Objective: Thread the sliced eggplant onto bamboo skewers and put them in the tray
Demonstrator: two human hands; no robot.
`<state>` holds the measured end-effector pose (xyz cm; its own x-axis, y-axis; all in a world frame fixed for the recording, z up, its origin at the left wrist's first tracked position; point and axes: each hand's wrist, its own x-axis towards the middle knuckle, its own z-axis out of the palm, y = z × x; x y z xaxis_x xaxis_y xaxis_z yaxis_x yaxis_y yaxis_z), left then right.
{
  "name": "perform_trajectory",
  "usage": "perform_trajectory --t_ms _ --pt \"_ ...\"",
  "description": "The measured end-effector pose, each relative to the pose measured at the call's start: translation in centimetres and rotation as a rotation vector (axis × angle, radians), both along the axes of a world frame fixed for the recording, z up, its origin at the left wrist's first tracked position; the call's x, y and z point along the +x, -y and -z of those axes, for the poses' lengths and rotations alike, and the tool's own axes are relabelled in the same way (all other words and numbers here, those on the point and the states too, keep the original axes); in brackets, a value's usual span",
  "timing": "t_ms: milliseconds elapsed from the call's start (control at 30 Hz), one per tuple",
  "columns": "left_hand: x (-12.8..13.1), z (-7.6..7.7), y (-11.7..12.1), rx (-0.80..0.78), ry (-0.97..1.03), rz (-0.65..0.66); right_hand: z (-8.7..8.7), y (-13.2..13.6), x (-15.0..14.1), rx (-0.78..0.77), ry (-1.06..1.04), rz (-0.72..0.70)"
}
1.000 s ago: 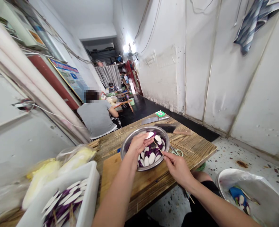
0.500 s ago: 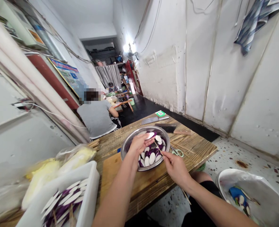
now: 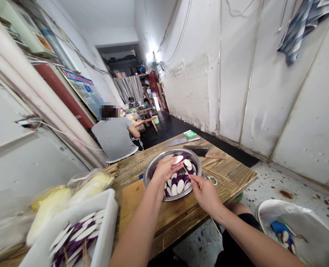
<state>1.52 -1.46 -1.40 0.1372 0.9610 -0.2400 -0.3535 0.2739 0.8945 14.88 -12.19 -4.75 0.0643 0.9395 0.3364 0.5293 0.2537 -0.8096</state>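
Over the steel bowl (image 3: 178, 197), my left hand (image 3: 164, 171) holds a white oval eggplant slice (image 3: 178, 159) between thumb and fingers. My right hand (image 3: 207, 193) pinches a thin wooden skewer (image 3: 185, 169) at the bowl's right side. The skewer's tip points up-left at the fingers and slice of my left hand; whether it has pierced the slice I cannot tell. Purple-skinned eggplant slices (image 3: 180, 187) fill the bowl below. Loose skewers (image 3: 217, 173) and green-handled scissors (image 3: 213, 180) lie to the right of the bowl.
A knife (image 3: 178, 141) and a dark-bladed cleaver (image 3: 216, 154) lie behind the bowl. At left, a white bin (image 3: 113, 211) holds skewered eggplant slices (image 3: 83, 233). A cutting board (image 3: 129, 207) lies in front. A waste bin (image 3: 260, 209) stands right; a person (image 3: 116, 135) sits ahead.
My right hand and the skewer have shifted slightly up and left, closer to the slice. My left hand keeps its hold on the slice. The view has moved a little.
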Motion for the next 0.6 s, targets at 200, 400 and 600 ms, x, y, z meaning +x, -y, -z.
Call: perform_trajectory --t_ms 200,400,600 --pt "-0.01 -0.13 0.15 0.007 0.019 0.008 0.02 -0.02 -0.16 0.009 0.037 0.026" --pt "0.0 -0.15 0.14 -0.006 0.039 0.011 -0.21 -0.08 -0.27 0.018 0.091 0.044" --pt "-0.03 -0.07 0.05 -0.006 0.038 0.031 -0.8 -0.15 -0.36 0.01 0.137 0.054"
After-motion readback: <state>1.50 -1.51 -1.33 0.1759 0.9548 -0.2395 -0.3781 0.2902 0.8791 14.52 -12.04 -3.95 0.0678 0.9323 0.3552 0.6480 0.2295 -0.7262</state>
